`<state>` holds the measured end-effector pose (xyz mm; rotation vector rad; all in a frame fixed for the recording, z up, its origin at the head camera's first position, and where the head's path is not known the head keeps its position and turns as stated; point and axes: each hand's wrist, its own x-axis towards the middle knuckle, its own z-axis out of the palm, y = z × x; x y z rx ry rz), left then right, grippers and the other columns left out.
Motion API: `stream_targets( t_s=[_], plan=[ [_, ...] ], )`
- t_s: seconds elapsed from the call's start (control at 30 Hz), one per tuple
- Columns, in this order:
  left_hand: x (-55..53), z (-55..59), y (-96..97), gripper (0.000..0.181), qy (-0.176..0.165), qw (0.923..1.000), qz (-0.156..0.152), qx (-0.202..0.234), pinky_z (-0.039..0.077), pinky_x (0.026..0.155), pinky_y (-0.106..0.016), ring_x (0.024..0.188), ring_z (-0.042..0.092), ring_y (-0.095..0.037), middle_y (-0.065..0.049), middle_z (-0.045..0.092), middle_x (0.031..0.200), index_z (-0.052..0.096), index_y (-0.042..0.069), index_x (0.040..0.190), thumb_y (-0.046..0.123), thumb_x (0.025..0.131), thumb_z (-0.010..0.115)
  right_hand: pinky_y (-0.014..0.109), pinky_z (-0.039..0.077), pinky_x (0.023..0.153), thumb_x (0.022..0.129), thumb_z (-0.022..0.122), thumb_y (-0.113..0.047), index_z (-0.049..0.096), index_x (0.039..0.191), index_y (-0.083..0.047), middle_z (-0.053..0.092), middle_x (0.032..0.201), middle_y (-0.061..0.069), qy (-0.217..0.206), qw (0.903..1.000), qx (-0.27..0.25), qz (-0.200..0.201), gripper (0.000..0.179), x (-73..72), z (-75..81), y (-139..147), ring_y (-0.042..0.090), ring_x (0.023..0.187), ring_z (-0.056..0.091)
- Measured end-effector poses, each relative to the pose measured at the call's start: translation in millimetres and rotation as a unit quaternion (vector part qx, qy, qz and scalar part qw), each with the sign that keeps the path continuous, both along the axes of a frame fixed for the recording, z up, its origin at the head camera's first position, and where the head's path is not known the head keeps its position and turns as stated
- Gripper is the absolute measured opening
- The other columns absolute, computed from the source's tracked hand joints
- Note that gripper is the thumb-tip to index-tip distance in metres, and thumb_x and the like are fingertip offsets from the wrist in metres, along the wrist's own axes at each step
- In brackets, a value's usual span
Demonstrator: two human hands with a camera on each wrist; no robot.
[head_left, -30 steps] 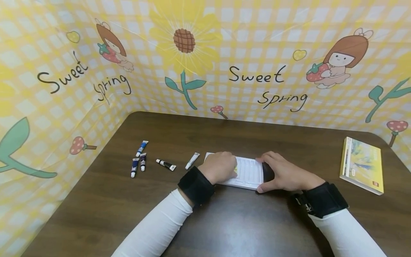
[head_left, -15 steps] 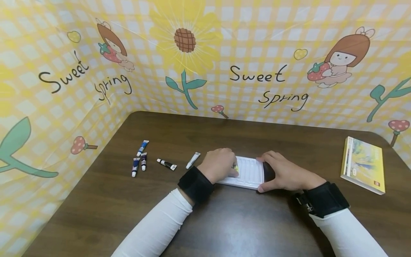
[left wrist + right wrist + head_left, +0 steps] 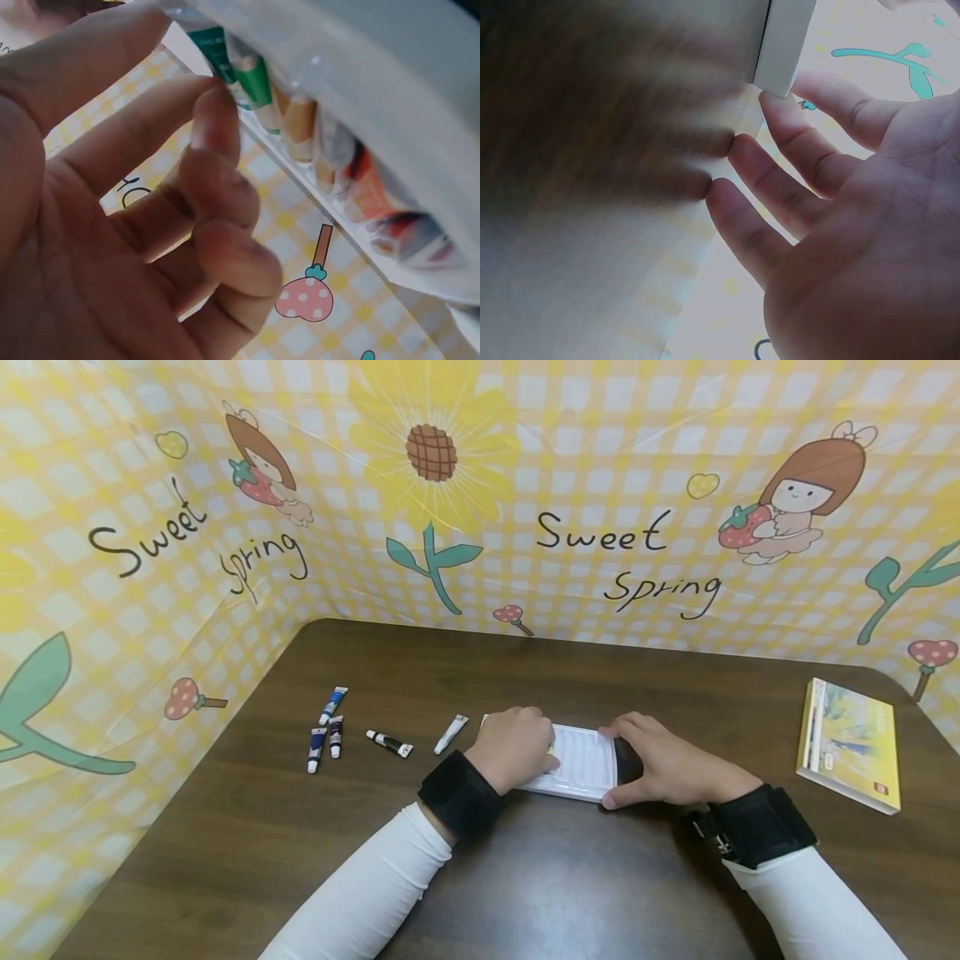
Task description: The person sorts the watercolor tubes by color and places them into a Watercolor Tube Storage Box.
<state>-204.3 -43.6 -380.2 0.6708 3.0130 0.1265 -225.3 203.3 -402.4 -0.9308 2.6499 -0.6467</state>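
A white paint box (image 3: pixel 588 760) with a slotted clear plastic tray lies flat on the table, its left part covered by my left hand (image 3: pixel 513 747). The left hand's fingers are curled, and its thumb and index finger pinch at a paint tube (image 3: pixel 210 49), dark green in the left wrist view. More tubes lie in the slots there, among them a green tube (image 3: pixel 255 86) and an ochre tube (image 3: pixel 298 124). My right hand (image 3: pixel 663 764) grips the box's right end between thumb and fingers; the right wrist view has its fingertips at the box corner (image 3: pixel 784 52).
Left of the box lie a white tube (image 3: pixel 451 735), a black tube (image 3: pixel 389 743) and several blue or dark tubes (image 3: pixel 317 750). A yellow box (image 3: pixel 847 747) sits at the right of the brown table (image 3: pixel 562 877). A checked cloth (image 3: pixel 465 560) hangs behind.
The left hand has shifted very slightly right over the tray, and the yellowish tube end beside its thumb shows less now. The right hand keeps its hold on the box.
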Motion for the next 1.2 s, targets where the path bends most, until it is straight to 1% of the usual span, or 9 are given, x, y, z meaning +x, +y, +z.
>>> stream_targets(
  t_s=[0.1, 0.2, 0.3, 0.47, 0.67, 0.8, 1.07, 1.2],
  plan=[
    [1.5, 1.6, -0.3, 0.023, -0.006, 0.9998, -0.001, -0.021, 0.059, 0.069, -0.038, 0.087, 0.069, -0.019, -0.004, 0.075, 0.100, 0.083, 0.014, 0.101, 0.035, 0.098, 0.074, 0.059, 0.045, 0.109, 0.077, 0.089, -0.058, 0.052, 0.147, -0.002, 0.052, 0.144, 0.017, 0.001, 1.0000, 0.000, -0.001, 0.097, -0.4, 0.0, -0.4, 0.036, 0.132, 0.048],
    [3.2, 3.1, 0.1, 0.025, -0.012, 0.9988, -0.008, -0.046, 0.062, 0.075, -0.041, 0.094, 0.071, -0.021, -0.005, 0.074, 0.106, 0.081, 0.012, 0.108, 0.033, 0.102, 0.070, 0.059, 0.044, 0.110, 0.077, 0.089, -0.058, 0.052, 0.147, -0.002, 0.052, 0.145, 0.018, 0.001, 1.0000, 0.000, -0.002, 0.097, -0.4, 0.1, -0.5, 0.036, 0.133, 0.047],
    [4.1, 3.8, 1.0, 0.025, -0.011, 0.9982, -0.015, -0.056, 0.062, 0.076, -0.041, 0.096, 0.071, -0.022, -0.005, 0.073, 0.109, 0.081, 0.010, 0.112, 0.031, 0.102, 0.069, 0.059, 0.044, 0.110, 0.077, 0.089, -0.057, 0.052, 0.146, -0.002, 0.052, 0.145, 0.018, 0.002, 1.0000, 0.000, -0.002, 0.096, -0.1, 0.4, -0.4, 0.037, 0.133, 0.047],
    [4.2, 4.2, 2.0, 0.025, -0.012, 0.9992, -0.008, -0.038, 0.062, 0.076, -0.041, 0.095, 0.071, -0.021, -0.006, 0.074, 0.109, 0.081, 0.009, 0.111, 0.029, 0.101, 0.071, 0.059, 0.044, 0.109, 0.076, 0.090, -0.056, 0.053, 0.145, -0.002, 0.054, 0.143, 0.017, 0.002, 1.0000, -0.002, -0.003, 0.095, 1.4, 0.7, -0.3, 0.036, 0.131, 0.049],
    [2.2, 4.7, -1.0, 0.023, -0.019, 0.9997, 0.007, -0.013, 0.061, 0.080, -0.046, 0.092, 0.070, -0.021, -0.007, 0.075, 0.106, 0.081, 0.010, 0.102, 0.032, 0.099, 0.073, 0.058, 0.044, 0.108, 0.077, 0.089, -0.057, 0.053, 0.145, -0.002, 0.053, 0.142, 0.017, -0.001, 1.0000, -0.001, -0.001, 0.095, 1.7, 1.6, -0.5, 0.035, 0.130, 0.049],
    [1.3, 4.5, -2.9, 0.025, -0.020, 0.9997, 0.007, -0.010, 0.061, 0.082, -0.049, 0.093, 0.070, -0.022, -0.007, 0.075, 0.107, 0.081, 0.010, 0.104, 0.033, 0.099, 0.073, 0.059, 0.044, 0.109, 0.077, 0.089, -0.056, 0.052, 0.146, -0.002, 0.052, 0.144, 0.017, 0.001, 1.0000, -0.003, 0.000, 0.095, 0.6, 1.7, 0.1, 0.035, 0.132, 0.048],
    [0.3, 3.9, -4.5, 0.024, -0.020, 0.9998, 0.004, -0.003, 0.062, 0.077, -0.045, 0.088, 0.068, -0.020, -0.007, 0.073, 0.105, 0.081, 0.010, 0.101, 0.032, 0.099, 0.072, 0.059, 0.044, 0.109, 0.078, 0.089, -0.056, 0.052, 0.146, -0.002, 0.053, 0.144, 0.017, 0.001, 1.0000, -0.003, 0.002, 0.094, 0.9, 1.5, 0.0, 0.036, 0.133, 0.048],
    [-0.4, 7.3, -7.6, 0.026, -0.013, 0.9999, 0.000, 0.007, 0.061, 0.074, -0.042, 0.090, 0.069, -0.021, -0.007, 0.073, 0.106, 0.081, 0.010, 0.107, 0.032, 0.102, 0.069, 0.059, 0.044, 0.109, 0.078, 0.089, -0.057, 0.052, 0.146, -0.002, 0.052, 0.144, 0.017, -0.001, 1.0000, -0.002, 0.000, 0.094, 1.2, 2.1, -0.4, 0.036, 0.133, 0.048]
  ],
)
